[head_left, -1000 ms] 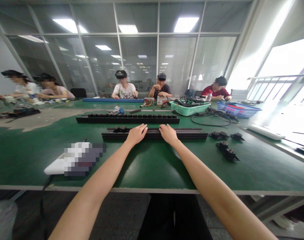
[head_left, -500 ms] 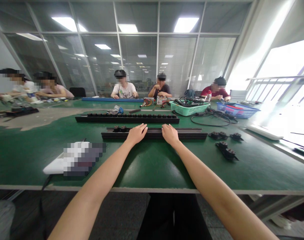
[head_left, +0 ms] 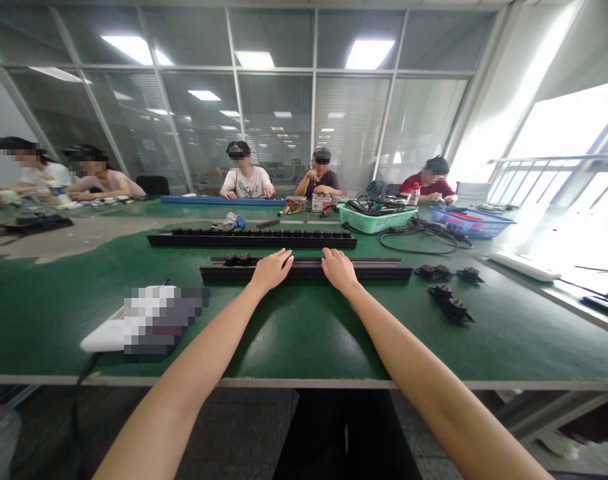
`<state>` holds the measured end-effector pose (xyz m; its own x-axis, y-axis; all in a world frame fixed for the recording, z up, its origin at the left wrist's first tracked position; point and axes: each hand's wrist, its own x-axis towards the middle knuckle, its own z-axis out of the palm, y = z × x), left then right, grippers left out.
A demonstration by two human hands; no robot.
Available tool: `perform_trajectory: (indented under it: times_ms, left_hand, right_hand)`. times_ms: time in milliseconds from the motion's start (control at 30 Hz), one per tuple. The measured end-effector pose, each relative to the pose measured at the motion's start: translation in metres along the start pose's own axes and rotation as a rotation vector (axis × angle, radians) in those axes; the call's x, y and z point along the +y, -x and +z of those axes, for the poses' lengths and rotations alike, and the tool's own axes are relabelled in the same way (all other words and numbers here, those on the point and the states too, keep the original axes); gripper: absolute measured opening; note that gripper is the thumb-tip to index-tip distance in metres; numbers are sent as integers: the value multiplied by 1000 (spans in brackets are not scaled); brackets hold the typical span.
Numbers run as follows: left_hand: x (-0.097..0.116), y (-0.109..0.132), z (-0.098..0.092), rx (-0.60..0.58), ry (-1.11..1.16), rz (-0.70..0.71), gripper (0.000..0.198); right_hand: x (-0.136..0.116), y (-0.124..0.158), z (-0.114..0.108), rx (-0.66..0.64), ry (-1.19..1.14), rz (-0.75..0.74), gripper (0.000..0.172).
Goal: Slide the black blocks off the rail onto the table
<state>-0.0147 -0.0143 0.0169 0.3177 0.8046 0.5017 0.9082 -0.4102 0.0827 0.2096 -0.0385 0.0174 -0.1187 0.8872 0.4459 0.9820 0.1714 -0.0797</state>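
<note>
A long black rail (head_left: 379, 274) lies crosswise on the green table in front of me. My left hand (head_left: 271, 269) is closed over it left of its middle, fingers reaching across the top. Right of the middle, my right hand (head_left: 339, 268) grips the same rail in a similar way. Small black socket-like modules (head_left: 238, 259) sit in the rail's channel near its left end. Behind lies a second black rail (head_left: 184, 241), lined with several such modules. To the right are loose modules: a pair (head_left: 434, 272), a single module (head_left: 470, 275) and a nearer joined pair (head_left: 451, 305).
A white device (head_left: 109, 330), partly blurred, lies at the left with a cable. Green basket (head_left: 377, 219) with cables, blue basket (head_left: 474, 223) and a black cable (head_left: 424, 243) are at the back right. Several people sit along the table's far side (head_left: 109, 210).
The view shifts slightly. Both hands stay at the same places on the near rail, and the modules have not moved.
</note>
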Motion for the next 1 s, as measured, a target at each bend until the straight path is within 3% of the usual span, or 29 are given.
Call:
perform_trajectory:
  times_ms: [333, 1000]
  left_hand:
    - [0, -1, -1, -6, 1, 0, 48]
    - [1, -1, -1, -6, -6, -2, 47]
  right_hand:
    - [0, -1, -3, -68, 22, -40, 37]
    - [4, -1, -1, -47, 2, -31, 39]
